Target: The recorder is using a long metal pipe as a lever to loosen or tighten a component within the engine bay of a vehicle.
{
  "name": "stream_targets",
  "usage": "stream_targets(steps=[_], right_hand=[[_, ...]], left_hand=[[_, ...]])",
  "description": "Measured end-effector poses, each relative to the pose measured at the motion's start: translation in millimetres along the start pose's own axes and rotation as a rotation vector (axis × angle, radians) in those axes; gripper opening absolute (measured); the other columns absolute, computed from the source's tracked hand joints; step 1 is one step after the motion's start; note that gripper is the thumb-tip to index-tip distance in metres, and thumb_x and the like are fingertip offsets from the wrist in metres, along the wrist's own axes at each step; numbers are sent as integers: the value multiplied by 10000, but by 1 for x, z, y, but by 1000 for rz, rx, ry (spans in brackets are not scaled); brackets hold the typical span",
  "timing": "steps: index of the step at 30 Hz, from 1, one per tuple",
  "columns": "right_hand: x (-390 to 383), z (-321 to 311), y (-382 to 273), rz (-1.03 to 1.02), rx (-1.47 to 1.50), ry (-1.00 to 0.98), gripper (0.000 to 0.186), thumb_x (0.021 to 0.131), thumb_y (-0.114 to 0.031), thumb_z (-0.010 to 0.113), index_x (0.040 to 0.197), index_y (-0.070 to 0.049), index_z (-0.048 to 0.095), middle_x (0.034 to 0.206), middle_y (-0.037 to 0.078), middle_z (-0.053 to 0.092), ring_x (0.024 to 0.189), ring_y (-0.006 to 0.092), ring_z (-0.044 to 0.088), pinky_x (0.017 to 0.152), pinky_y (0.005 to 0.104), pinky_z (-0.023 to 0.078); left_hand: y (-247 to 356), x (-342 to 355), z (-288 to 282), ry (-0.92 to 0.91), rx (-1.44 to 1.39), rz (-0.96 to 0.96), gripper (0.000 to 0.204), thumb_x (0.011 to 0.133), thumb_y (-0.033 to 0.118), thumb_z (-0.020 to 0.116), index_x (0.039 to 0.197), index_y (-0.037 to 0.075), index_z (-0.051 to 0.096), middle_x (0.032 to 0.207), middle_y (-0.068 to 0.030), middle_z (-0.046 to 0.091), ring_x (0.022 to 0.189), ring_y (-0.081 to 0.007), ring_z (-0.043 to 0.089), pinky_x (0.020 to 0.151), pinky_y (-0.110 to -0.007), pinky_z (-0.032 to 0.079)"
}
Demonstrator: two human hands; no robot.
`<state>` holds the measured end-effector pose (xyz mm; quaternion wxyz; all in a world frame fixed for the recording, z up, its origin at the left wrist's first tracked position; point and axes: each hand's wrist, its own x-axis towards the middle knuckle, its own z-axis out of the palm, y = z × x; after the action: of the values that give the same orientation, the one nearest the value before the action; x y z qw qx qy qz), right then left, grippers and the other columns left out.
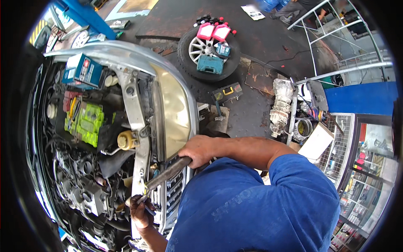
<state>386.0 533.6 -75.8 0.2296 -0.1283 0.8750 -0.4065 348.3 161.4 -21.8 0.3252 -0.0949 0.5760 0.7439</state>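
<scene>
My right hand (200, 150) is closed round the near end of a thick grey-brown bar (168, 173). The bar slants down and left across the front frame (140, 168) of a car's open engine bay. My left hand (140, 214) is closed at the bar's lower end, its fingers on a thin metal piece (144, 197) whose kind I cannot make out. Beside the bar lies the clouded headlight (172, 111). A yellowish reservoir (126, 140) with a cap sits just beyond the frame, and the grille (174, 193) is below the bar.
A lime-green tool case (87, 124) and a blue box (82, 72) rest on the engine bay. On the floor, a wheel (205, 59) carries red-pink bottles (214, 32) and a teal case (210, 65). A hammer (218, 111), toolbox (227, 92) and gearbox (281, 107) lie nearer.
</scene>
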Motion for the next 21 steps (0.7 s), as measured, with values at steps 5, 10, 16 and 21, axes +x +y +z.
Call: stream_targets(steps=[5, 10, 16, 21], right_hand=[[-16, -7, -2, 17, -36, -16, 274, 671, -292, 684, 898, -139, 669, 815, 138, 685, 808, 373, 662, 707, 488, 516], [-26, -24, -21, -12, -117, 71, 238, 686, -280, 666, 869, -128, 651, 805, 141, 680, 811, 390, 654, 704, 509, 502], [-19, -50, -35, -59, -178, 94, 271, 681, -236, 675, 884, -59, 644, 808, 180, 673, 825, 408, 649, 737, 513, 508], [9, -67, -45, -121, -283, 58, 261, 726, -235, 673, 907, -55, 619, 810, 179, 676, 790, 391, 662, 708, 494, 522]], left_hand=[[-7, 14, -7, 83, 486, -3, 403, 844, 184, 565, 1190, -24, 554, 969, -84, 591, 754, -169, 574, 615, -278, 438], [-25, 40, -22, 72, 911, -8, 542, 985, 282, 577, 1443, 78, 371, 1094, -130, 650, 899, -233, 615, 766, -306, 498], [-16, 56, 35, 359, 1643, 28, 714, 892, 584, 583, 1447, 160, 436, 1483, -186, 428, 1350, -414, 399, 1172, -552, 177], [7, 66, 72, 644, 1535, 301, 338, 726, 5, 612, 1063, 26, 621, 1297, -277, 509, 1143, -482, 539, 927, -504, 490]])
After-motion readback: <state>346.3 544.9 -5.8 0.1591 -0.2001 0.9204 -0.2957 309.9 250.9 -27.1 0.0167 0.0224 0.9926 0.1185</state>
